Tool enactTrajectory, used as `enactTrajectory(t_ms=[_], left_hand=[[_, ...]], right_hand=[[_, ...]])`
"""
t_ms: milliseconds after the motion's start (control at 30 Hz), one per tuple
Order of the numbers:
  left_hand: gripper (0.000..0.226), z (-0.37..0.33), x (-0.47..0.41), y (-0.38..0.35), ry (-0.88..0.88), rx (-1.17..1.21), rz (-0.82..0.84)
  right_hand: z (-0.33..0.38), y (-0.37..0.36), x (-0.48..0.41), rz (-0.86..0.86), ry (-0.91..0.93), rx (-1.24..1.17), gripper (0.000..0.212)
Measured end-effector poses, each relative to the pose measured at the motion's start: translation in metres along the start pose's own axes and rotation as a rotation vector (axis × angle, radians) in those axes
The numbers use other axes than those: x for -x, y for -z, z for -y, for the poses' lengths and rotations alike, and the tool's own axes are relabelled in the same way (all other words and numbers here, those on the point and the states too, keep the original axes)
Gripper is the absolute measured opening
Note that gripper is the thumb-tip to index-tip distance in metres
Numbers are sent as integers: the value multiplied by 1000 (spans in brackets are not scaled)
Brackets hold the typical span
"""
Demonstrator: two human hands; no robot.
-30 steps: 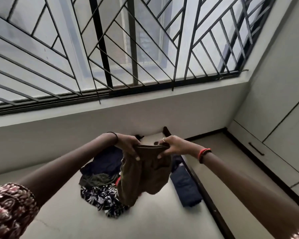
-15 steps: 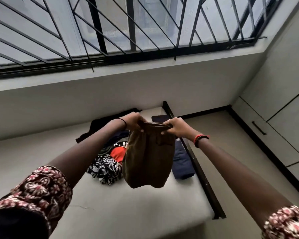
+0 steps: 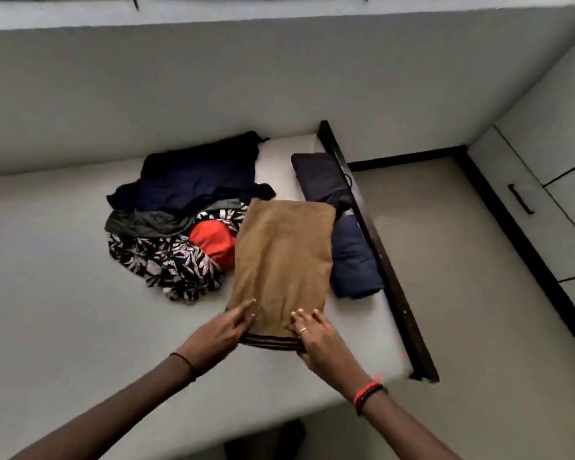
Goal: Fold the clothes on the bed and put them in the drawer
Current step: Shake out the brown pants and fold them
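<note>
We see the brown garment (image 3: 283, 254) spread flat on the pale mattress (image 3: 63, 293), near its right side. It makes a long, roughly rectangular panel of soft, matte, slightly fuzzy cloth, tan all over with faint creases. Dark stripes run across the band at its near end. Its long axis runs away from us towards the wall, leaning a little to the right. The striped band points back at us and the far edge is almost square.

Our left hand (image 3: 221, 332) rests on the near left corner and our right hand (image 3: 316, 340) on the near right corner. The fingers of both lie fairly straight on top of the fabric, pressing it down rather than clenching it. We cannot tell whether either thumb is tucked under the band. A ring (image 3: 302, 332) sits on a right finger, and a red and black bracelet (image 3: 365, 393) circles that wrist.

The garment's left edge lies over a loose, rumpled heap. In it are a black-and-white leaf-print cloth (image 3: 166, 260), a bright red piece (image 3: 214, 242), a grey piece (image 3: 143, 222) and a dark navy one (image 3: 196, 177) behind. Just beside the right edge lie folded navy clothes (image 3: 352, 260), smooth and blocky, along the dark bed frame (image 3: 389, 277). Across the floor stands a pale cabinet panel (image 3: 545, 234) with a dark bar handle (image 3: 520, 199).
</note>
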State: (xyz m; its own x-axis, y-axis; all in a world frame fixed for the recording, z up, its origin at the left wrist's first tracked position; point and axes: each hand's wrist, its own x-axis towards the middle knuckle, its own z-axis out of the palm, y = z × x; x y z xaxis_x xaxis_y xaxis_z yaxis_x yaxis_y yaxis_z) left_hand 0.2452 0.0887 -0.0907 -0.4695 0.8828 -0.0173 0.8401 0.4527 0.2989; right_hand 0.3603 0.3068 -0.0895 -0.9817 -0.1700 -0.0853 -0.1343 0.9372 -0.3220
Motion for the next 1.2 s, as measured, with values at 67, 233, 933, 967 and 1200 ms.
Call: enactTrajectory(t_ms=[67,233,933,967,1200], left_hand=[[34,-6,37,-60,40,24,76],[38,-28,116,-168,-81,-85,225],[52,6,90,-166,812,1072,141],[56,9,83,-167,840,1080,113],[29,19,35,-183,937,922,-8]], right_hand=[[13,-65,26,145,-28,-2,56],[45,-176,102,316,-16,101,40],[-12,-152,81,225,-713,-877,38],[-17,-152,73,194,-783,-921,36],[-43,-179,37,123,-886,-1064,34]])
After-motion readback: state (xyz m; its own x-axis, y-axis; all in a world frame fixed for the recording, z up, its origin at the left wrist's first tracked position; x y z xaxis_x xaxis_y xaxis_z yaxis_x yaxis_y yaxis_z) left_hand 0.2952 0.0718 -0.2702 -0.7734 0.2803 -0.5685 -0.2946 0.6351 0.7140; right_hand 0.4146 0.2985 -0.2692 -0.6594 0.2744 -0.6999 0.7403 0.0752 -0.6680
